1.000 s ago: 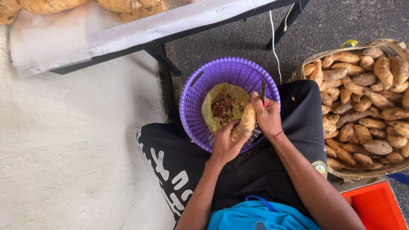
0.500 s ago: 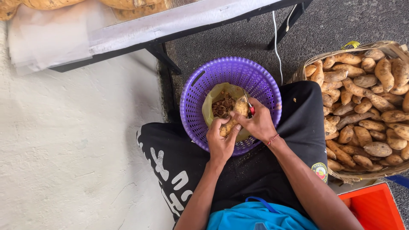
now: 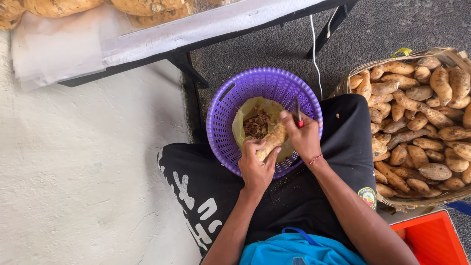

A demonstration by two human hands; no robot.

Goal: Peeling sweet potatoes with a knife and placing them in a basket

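The left hand [image 3: 256, 166] is closed around the lower end of a sweet potato [image 3: 272, 140], which is held tilted over the purple perforated basket [image 3: 225, 105] resting between the person's knees. The right hand [image 3: 305, 137] is clenched on a small knife [image 3: 298, 110] with a red handle, its blade pointing up and away from the body, while the thumb and fingers also steady the tuber's upper end. Peelings [image 3: 256, 125] lie in a yellowish liner [image 3: 245, 110] inside the basket, directly beneath the tuber. Judged from its look, the sweet potato is rigid, dense and moderately heavy for its bulk; unpeeled skin offers a dry, rough grip, whereas freshly cut flesh is likely damp and slicker. Hold is best taken on the unpeeled end, fingers wrapped round the girth, clear of the blade's path. A woven basket [image 3: 353, 81] of unpeeled tubers stands just beside the right knee.
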